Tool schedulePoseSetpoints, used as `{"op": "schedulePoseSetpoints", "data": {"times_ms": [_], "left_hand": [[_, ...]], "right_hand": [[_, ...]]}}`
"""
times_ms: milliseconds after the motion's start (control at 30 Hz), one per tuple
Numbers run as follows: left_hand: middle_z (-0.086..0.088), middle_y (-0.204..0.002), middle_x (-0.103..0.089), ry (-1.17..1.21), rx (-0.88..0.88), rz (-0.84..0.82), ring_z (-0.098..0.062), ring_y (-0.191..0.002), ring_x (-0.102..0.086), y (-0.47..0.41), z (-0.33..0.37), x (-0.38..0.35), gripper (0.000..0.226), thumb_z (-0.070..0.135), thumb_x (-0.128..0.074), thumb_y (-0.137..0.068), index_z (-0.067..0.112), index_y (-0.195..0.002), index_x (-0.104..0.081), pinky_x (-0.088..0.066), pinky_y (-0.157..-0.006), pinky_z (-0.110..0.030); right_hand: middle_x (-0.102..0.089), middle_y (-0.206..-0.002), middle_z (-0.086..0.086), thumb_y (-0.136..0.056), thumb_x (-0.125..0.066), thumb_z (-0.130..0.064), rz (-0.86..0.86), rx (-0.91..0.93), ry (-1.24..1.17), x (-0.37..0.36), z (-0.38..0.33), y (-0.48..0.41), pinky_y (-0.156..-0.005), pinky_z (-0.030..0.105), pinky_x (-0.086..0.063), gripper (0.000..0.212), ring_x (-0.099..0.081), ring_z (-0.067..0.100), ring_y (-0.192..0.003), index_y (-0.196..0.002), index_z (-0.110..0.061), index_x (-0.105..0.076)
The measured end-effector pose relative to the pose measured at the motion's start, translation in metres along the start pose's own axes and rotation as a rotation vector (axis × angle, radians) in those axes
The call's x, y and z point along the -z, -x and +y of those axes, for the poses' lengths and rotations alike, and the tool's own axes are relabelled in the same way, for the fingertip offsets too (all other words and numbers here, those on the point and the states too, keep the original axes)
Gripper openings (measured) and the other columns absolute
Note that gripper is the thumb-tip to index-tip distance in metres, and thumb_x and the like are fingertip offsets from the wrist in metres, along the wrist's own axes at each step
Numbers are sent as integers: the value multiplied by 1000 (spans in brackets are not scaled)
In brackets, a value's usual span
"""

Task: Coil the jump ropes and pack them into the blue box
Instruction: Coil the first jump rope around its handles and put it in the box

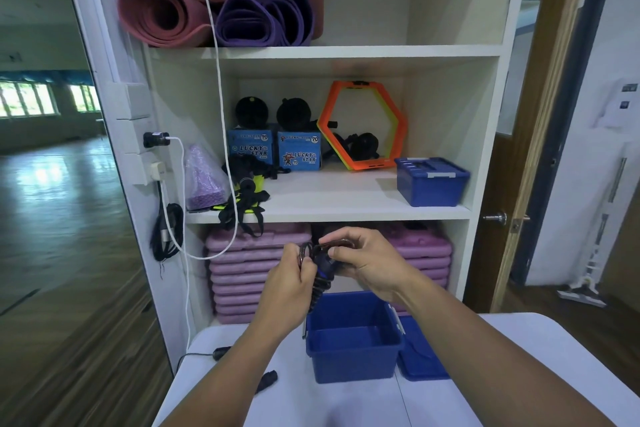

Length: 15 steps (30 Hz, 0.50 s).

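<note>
A coiled jump rope (320, 265) with black and blue handles is held up in front of the shelf unit, above the open blue box (353, 336). My left hand (289, 282) grips the handles and lower coil. My right hand (367, 260) pinches the top loops of the rope. The blue box stands on the white table (346, 402), and nothing shows inside it. Its blue lid (420, 357) lies flat just right of it. A small black piece (266, 381) lies on the table to the left of the box.
A second, closed blue box (431, 180) sits on the middle shelf at right, beside an orange hexagon ring (363, 125). Black straps (242, 198) hang off the shelf edge. A white cable (221, 149) dangles in front. Purple foam pads (256, 270) fill the lower shelf.
</note>
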State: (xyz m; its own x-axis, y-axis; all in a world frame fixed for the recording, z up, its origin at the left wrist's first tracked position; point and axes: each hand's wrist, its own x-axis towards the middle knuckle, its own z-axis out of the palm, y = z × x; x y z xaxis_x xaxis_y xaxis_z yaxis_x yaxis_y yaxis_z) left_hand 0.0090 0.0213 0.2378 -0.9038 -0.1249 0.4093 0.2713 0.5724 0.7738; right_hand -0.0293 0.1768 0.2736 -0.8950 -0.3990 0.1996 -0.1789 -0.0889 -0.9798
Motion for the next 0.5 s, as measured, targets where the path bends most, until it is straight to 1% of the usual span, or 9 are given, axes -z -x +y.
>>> {"op": "schedulePoseSetpoints", "data": {"times_ms": [67,133,200,267,333,400,500], "left_hand": [[-6,-62,-49,-14,12,5,-18,-54,-42,-1,0,1,25,27,-37,-103,19,-80,-31,-32,-50,-35],[-9,-62,-51,-44,6,28,-23,-54,-44,-3,-2,1,24,26,-36,-102,22,-80,-29,-34,-50,-38],[-10,-62,-51,-106,-11,60,-27,-54,-45,-3,-5,-1,21,25,-36,-101,22,-82,-29,-32,-51,-39],[-9,-62,-48,-177,-36,112,-31,-57,-45,-3,-8,-1,18,22,-38,-99,19,-84,-30,-28,-51,-39],[-7,-65,-46,-239,-81,163,-32,-63,-43,-3,-9,0,16,18,-41,-98,16,-86,-31,-24,-51,-38],[-6,-69,-44,-280,-116,196,-32,-67,-41,-3,-10,2,14,15,-43,-97,14,-87,-32,-23,-54,-37],[-9,-69,-46,-269,-113,229,-36,-68,-44,-10,-11,3,15,16,-41,-95,14,-86,-30,-27,-53,-37]], "right_hand": [[-71,-94,12,-90,-64,3,-17,23,18,2,0,2,-90,41,-57,22,-68,21,-91,-94,-15,-76],[-74,-93,11,-88,-68,-1,10,61,85,3,0,3,-87,36,-59,18,-70,16,-89,-96,-15,-76],[-76,-89,9,-85,-74,-5,106,113,237,1,2,0,-82,35,-61,14,-71,14,-83,-92,-18,-76],[-76,-81,8,-81,-79,-9,206,140,389,-1,1,-5,-77,36,-62,11,-72,17,-77,-83,-18,-74],[-73,-76,9,-82,-78,-8,221,104,368,-2,-5,-7,-72,30,-62,7,-72,20,-73,-85,-9,-72],[-71,-79,12,-85,-75,-7,170,57,294,-4,-12,-5,-72,26,-61,9,-71,20,-75,-91,-2,-71],[-69,-80,10,-89,-70,-8,81,17,180,-11,-15,-1,-78,28,-60,3,-69,19,-79,-88,-5,-71]]}}
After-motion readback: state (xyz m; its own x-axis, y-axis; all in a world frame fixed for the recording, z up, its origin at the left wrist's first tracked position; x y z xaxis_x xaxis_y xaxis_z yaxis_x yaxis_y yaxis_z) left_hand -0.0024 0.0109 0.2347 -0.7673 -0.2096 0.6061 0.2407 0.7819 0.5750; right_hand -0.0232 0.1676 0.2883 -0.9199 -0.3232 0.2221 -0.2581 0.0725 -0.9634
